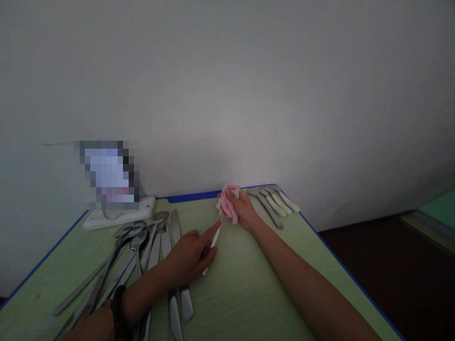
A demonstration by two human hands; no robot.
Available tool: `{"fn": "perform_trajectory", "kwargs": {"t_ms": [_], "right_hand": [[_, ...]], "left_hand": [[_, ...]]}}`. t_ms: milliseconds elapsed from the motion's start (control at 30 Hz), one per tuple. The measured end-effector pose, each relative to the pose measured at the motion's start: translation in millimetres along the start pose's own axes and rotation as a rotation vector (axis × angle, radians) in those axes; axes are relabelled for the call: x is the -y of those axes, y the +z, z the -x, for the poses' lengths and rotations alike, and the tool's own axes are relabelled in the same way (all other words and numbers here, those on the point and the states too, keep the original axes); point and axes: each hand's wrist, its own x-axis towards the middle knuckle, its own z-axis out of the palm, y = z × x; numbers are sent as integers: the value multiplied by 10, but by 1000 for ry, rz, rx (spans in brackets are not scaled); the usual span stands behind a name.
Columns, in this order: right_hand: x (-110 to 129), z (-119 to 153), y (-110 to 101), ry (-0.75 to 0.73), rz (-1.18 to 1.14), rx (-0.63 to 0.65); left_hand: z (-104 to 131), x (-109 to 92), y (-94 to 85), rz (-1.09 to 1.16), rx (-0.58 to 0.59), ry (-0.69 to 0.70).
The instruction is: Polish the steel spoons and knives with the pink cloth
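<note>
My left hand is closed around the white handle of a piece of cutlery, its index finger stretched along it. The upper end of that utensil goes into a pink cloth, so I cannot tell whether it is a spoon or a fork. Pinched in my right hand, the cloth wraps around the hidden end. Beneath and left of my left forearm lies a loose pile of steel spoons and table knives. Right of my right hand, a steel-handled spoon lies beside several white-handled utensils.
A blurred-out screen leans near the wall at the back left, with a white flat device at its foot. The green table has a blue edge and meets the grey wall. Dark floor shows at right.
</note>
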Motion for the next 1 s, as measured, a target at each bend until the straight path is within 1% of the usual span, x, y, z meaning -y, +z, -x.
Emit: {"fn": "perform_trajectory", "kwargs": {"t_ms": [100,200,367,600,767,867,1000], "right_hand": [[-29,-6,6,-30,51,-58],[-32,10,33,-10,118,-100],[-28,21,56,-9,173,-123],[-42,25,43,-16,196,-90],[-27,28,25,-6,212,-17],[-17,18,0,9,166,28],[-6,16,-1,41,112,42]], "left_hand": [[0,-16,-15,11,8,7],[2,-25,-21,38,16,33],[7,-45,-23,53,29,51],[6,-60,-34,49,34,25],[8,-36,-9,59,18,44],[12,-24,0,62,22,46],[11,-14,13,42,8,27]]}}
